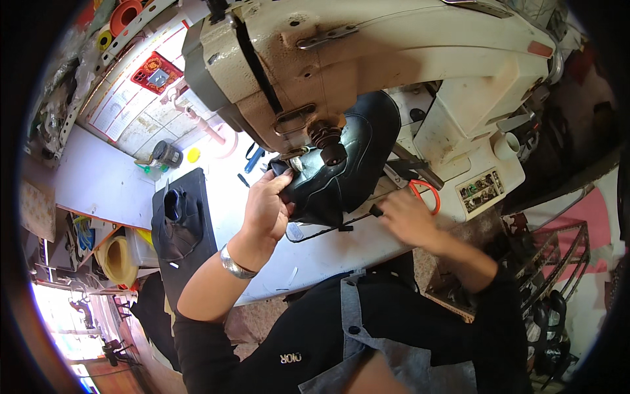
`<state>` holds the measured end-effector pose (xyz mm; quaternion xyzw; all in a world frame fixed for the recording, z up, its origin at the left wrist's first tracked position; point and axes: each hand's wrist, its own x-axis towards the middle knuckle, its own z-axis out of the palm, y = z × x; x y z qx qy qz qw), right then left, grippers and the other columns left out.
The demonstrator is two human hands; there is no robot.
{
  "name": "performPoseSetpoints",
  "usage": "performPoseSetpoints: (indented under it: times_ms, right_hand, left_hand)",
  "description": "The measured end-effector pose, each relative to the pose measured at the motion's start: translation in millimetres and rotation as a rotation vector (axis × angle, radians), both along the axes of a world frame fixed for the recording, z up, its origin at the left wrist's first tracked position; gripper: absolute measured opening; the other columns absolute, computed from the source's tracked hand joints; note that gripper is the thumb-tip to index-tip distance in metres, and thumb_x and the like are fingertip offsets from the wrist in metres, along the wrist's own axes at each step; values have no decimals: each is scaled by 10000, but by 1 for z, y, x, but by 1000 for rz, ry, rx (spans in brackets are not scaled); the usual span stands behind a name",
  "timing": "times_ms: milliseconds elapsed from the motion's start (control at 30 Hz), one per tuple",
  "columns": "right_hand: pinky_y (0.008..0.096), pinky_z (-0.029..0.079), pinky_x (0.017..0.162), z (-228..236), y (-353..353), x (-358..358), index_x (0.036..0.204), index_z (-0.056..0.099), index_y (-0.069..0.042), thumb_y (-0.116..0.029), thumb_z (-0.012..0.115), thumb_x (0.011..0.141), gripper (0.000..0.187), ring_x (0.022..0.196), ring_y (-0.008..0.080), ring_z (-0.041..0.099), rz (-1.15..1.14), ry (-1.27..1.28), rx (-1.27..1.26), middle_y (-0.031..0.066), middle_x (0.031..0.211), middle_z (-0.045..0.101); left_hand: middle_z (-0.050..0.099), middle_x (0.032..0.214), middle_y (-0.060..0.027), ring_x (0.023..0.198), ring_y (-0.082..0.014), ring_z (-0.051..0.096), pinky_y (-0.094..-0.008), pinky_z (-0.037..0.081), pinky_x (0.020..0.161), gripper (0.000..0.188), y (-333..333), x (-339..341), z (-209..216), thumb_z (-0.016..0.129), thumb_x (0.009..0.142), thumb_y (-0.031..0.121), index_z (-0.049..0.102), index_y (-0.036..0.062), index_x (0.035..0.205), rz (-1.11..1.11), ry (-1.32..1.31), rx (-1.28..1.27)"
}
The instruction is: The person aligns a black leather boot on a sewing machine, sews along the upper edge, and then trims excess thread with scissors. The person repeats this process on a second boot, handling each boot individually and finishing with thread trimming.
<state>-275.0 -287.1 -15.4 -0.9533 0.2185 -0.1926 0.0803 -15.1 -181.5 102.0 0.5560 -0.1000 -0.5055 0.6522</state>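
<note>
My left hand (264, 207) pinches the near left edge of a black leather shoe upper (341, 177). The upper lies under the needle area of a cream industrial sewing machine (282, 92), lit by a bright lamp spot. Pale stitch lines curve across the leather. My right hand (412, 218) is over the table to the right of the upper, apart from it. Its fingers are curled and slightly blurred. At their tips sits a small black piece (376, 211); whether they grip it, I cannot make out. Scissors with orange handles (430, 197) lie just beyond this hand.
Another black shoe upper (178, 223) rests on a dark board (200, 197) at the left. A blue-handled tool (254, 159), a dark jar (167, 154) and a yellow cap (193, 155) stand farther back. A bobbin tray (481, 191) is at right, above a metal rack (551, 259).
</note>
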Motion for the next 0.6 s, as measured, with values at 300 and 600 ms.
performPoseSetpoints:
  times_ms: [300,600]
  right_hand:
    - [409,489,802,-48,57,108,1020,604,-97,-192,512,875,197,966,312,596,137,-186,403,156,1027,620]
    - [363,519,633,-9,56,57,902,550,-90,-124,587,760,151,754,239,610,396,-96,153,105,870,588]
  left_hand:
    - [593,1041,-110,914,-211,628,-366,532,820,189,12,-19,0,358,996,174,459,52,1100,38,84,-69]
    - [603,953,-51,764,-133,607,-282,512,680,183,14,-25,-5,364,1004,189,481,77,1088,85,155,-107]
